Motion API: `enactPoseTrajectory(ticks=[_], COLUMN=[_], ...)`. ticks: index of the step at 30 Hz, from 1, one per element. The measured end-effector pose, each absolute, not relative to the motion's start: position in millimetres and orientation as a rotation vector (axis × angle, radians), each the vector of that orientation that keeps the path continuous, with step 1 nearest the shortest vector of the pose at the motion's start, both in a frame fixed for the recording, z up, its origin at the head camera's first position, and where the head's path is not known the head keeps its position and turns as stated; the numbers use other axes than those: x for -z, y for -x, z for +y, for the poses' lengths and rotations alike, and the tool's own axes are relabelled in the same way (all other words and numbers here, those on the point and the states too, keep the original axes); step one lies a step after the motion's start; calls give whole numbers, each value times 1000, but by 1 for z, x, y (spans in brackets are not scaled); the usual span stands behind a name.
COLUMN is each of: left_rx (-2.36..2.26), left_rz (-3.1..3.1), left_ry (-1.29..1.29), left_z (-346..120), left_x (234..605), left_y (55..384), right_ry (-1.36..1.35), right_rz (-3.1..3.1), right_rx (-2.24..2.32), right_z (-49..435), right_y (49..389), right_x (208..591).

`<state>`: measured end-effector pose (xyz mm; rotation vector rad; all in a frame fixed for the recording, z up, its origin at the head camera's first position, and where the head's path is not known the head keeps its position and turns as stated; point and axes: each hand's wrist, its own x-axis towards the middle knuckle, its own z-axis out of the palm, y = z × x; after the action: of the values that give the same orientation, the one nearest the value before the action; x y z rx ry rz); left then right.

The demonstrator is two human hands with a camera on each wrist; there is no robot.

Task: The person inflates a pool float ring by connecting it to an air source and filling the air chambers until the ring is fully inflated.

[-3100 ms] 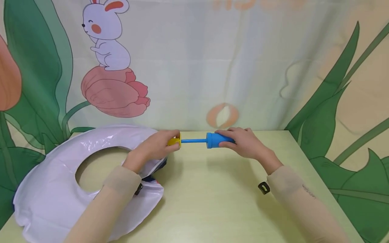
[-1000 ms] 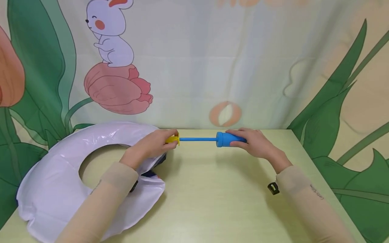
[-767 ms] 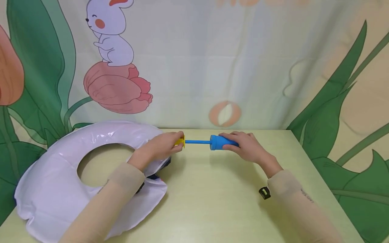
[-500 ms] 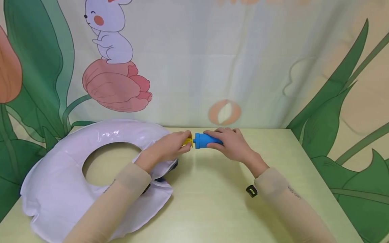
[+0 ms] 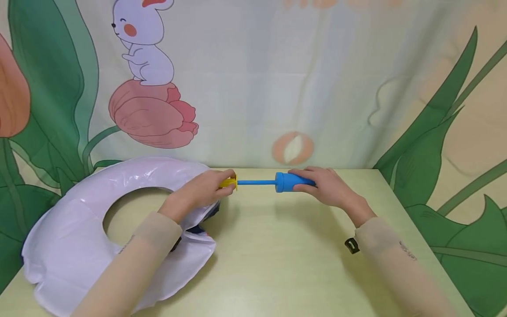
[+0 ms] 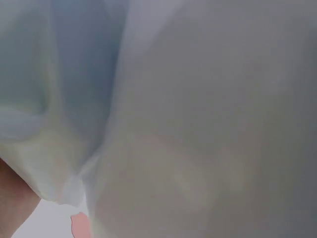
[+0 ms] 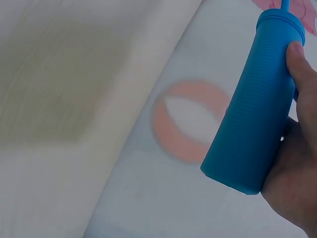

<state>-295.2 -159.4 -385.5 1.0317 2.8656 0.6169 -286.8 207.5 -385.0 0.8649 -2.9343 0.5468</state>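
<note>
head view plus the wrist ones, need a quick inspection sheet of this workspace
Surface: pale table, below both hands
Job's things: pump, blue rod showing between yellow handle and blue barrel; white plastic ring, wrinkled, on the table's left
Clutter: nothing seen
Grip: left hand holds the handle, right hand holds the barrel
Cables: nothing seen
Surroundings: backdrop behind the table, printed with a rabbit and plants

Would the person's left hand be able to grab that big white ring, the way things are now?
Probably yes, after letting go: the left hand is gripping the yellow handle, but the white ring shows right beside it, with nothing visible between them.
</note>
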Motion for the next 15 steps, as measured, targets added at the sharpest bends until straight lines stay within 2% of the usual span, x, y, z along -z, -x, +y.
enactPoseTrajectory(ticks=[7, 15], left_rx=[-617, -564], left_rz=[2867, 2870], left_ry=[-998, -1087], left_z=[-168, -144], left_x=[383, 381], left_y=[296, 293], right_ry=[-842, -851], right_rz=[-2940, -2877], right_rx=[-597, -536], right_z=[224, 186], right_y=[293, 285], right_x=[386, 387])
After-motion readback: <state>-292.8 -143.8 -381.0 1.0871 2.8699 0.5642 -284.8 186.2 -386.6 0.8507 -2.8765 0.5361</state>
